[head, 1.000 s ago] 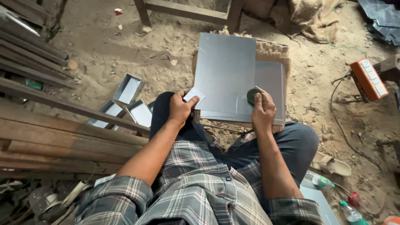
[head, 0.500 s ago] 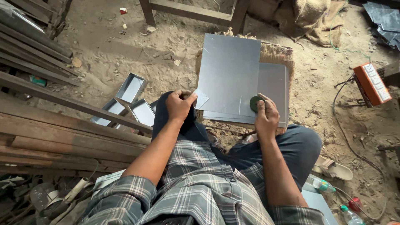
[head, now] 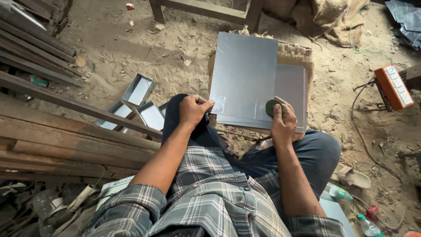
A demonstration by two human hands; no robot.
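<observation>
The right hand covers most of the dark green disc, so its shape stays unclear. The lower metal sheet lies mostly under the upper one. The wooden frame is cut off at the top edge.

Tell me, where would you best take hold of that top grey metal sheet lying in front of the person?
Probably the near left corner of the top metal sheet, where the left hand already pinches it. The sheet lies flat on the stack, so only an edge gives purchase. The right hand presses a dark green disc on the near right.
</observation>
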